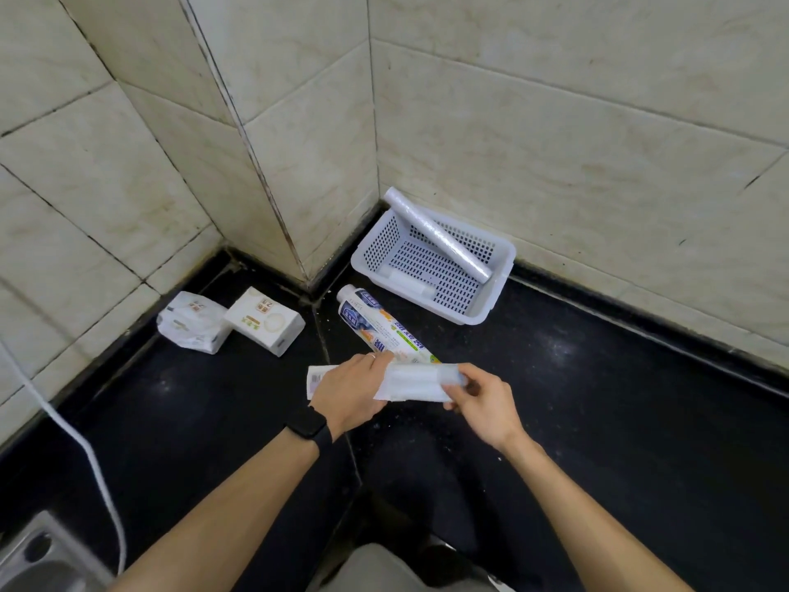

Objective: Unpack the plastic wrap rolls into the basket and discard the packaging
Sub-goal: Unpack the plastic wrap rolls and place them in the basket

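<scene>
Both hands hold one wrapped plastic wrap roll [412, 382] level above the black counter. My left hand [352, 390] grips its left part, where the printed packaging [318, 378] sticks out. My right hand [480, 399] pinches the roll's right end. Behind it a second packaged roll [380, 326] with blue and green print lies on the counter. A white perforated basket [491, 305] sits in the wall corner. One bare roll [435, 235] leans diagonally across the basket's rim, and another lies flat along its near wall [405, 280].
Two tissue packs [194, 322] [264, 320] lie at the back left by the tiled wall. A white cable [89, 455] runs down the left side. A steel sink corner [34, 557] shows at the bottom left. Tiled walls enclose the counter's back.
</scene>
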